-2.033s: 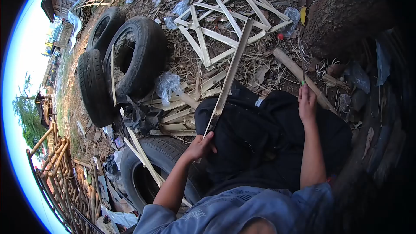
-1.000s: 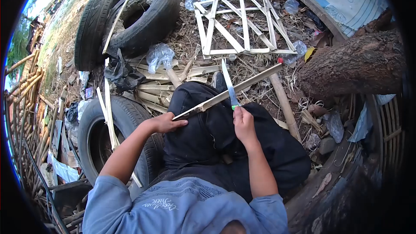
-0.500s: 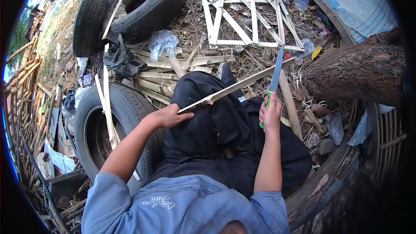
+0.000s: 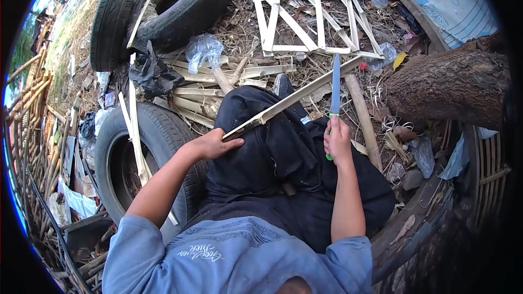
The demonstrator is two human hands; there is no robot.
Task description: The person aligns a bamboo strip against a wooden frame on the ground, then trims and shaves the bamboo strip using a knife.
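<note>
My left hand [image 4: 218, 144] is closed around the near end of a split bamboo strip [image 4: 294, 98], above my knee. The strip slants away up to the right, with a node partway along it. In my right hand [image 4: 338, 140] is a knife [image 4: 335, 90] with a green handle, its long blade pointing up and away from me. The blade crosses the far part of the strip in the view; whether they touch I cannot tell. Beyond, on the ground, lies a lattice frame of bamboo strips [image 4: 318, 16].
Old tyres stand at the far left [image 4: 188, 11] and by my left arm [image 4: 141, 158]. Split bamboo pieces [image 4: 199, 98] are heaped beyond my knees. A thick log [image 4: 447, 84] lies to the right, near a wooden stick [image 4: 364, 120]. Plastic bags [image 4: 204, 51] and dry leaves litter the ground.
The knife has swung left and is more upright, with its tip now left of the strip's far end. The strip has tilted slightly steeper. My left hand stays at my knee.
</note>
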